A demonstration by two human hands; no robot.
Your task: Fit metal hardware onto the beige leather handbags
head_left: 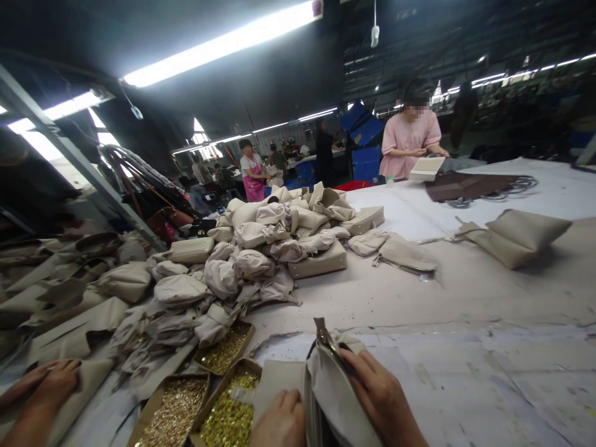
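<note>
At the bottom centre a beige bag [342, 397] with a zipper stands partly open, its pale lining showing. My right hand [379, 391] grips the bag's upper right edge, thumb and fingers closed on it. My left hand [279, 422] is closed on the bag's flat beige panel [279, 379], to the left of the opening; its fingers are curled and the lower part is cut off by the frame. Close by on the left are cardboard trays of small gold metal pieces [233, 406], one of them with a clear plastic piece on top.
A large heap of beige bags [256, 248] covers the table's left and middle. Another person's hands [56, 379] work at the lower left. Further right lie a loose bag [516, 239] and brown pieces [470, 186], near a person in pink [410, 139].
</note>
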